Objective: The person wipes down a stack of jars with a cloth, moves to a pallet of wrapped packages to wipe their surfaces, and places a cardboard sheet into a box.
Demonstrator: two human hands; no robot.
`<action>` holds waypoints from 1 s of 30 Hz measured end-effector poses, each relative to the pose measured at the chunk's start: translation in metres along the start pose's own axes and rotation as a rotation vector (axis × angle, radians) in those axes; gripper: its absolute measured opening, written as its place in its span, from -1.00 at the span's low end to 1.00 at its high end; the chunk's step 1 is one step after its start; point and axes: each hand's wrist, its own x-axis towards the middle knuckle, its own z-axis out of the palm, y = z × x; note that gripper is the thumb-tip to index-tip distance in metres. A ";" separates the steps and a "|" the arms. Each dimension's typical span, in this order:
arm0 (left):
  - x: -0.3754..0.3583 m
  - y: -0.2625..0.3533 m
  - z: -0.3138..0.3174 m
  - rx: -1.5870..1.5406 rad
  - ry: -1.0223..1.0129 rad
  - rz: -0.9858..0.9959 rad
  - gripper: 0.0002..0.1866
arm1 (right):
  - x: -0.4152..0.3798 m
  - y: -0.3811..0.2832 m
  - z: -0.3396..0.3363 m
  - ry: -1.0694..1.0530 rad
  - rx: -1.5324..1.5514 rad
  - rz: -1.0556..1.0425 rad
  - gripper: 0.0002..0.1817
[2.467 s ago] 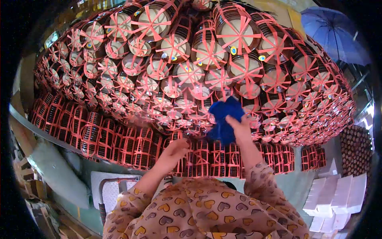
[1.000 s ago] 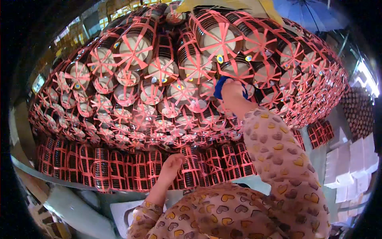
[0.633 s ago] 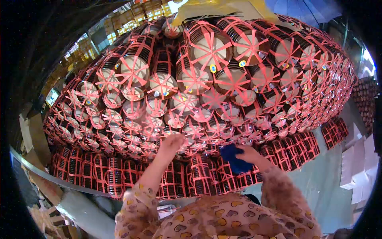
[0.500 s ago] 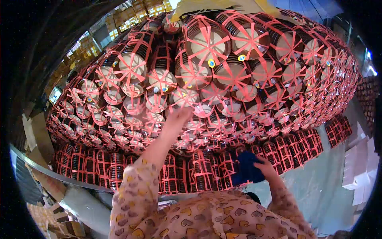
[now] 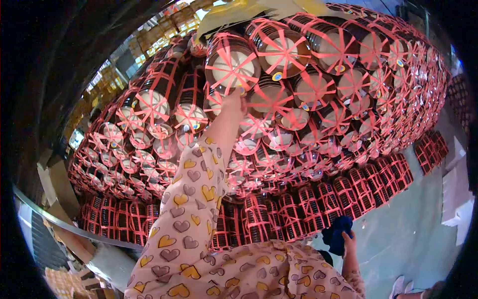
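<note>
Many round stacks of dark brown dishes, tied with pink-red straps, form a tall pile ahead. My left hand reaches up and touches the pile just below a large stack near the top; its fingers are too blurred and foreshortened to read. At the lower right, my right hand has its fingers wrapped on a dark blue cloth. That hand is beside the row of upright strapped stacks along the foot of the pile.
A yellow sheet lies over the pile's top. Cardboard and a metal rail are at the left. White boxes stand at the right. Another person's shoe shows on the floor at lower right.
My left hand has moved up the pile to just below a large stack. My right hand has moved down and right with the cloth. The view has shifted, and a shoe now shows.
</note>
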 end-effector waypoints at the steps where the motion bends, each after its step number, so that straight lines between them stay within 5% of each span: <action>1: -0.005 0.001 0.002 -0.008 0.000 0.008 -0.71 | -0.008 -0.003 0.001 -0.022 0.055 0.006 -0.47; 7: -0.025 0.005 0.008 0.115 0.065 0.003 -0.68 | -0.013 -0.014 0.014 -0.060 0.053 0.003 -0.39; 12: -0.015 -0.003 0.008 0.392 0.174 0.233 -0.70 | -0.022 -0.034 0.036 -0.085 -0.083 -0.016 -0.41; 18: -0.023 0.004 -0.006 0.333 -0.013 0.128 -0.69 | -0.041 -0.105 0.091 -0.358 -0.152 -0.170 -0.44; 22: -0.026 0.000 -0.016 0.483 -0.070 0.155 -0.77 | -0.053 -0.193 0.154 -0.527 -0.136 -0.372 -0.41; 26: -0.034 0.001 -0.019 0.470 0.100 0.429 -0.60 | -0.061 -0.273 0.224 -0.577 -0.118 -0.821 -0.41; 28: -0.042 0.005 -0.022 0.366 0.186 0.570 -0.57 | -0.063 -0.311 0.262 -0.423 -0.292 -1.266 -0.41; 30: -0.040 0.009 -0.025 0.283 0.167 0.590 -0.50 | -0.074 -0.341 0.306 -0.333 -0.399 -1.416 -0.41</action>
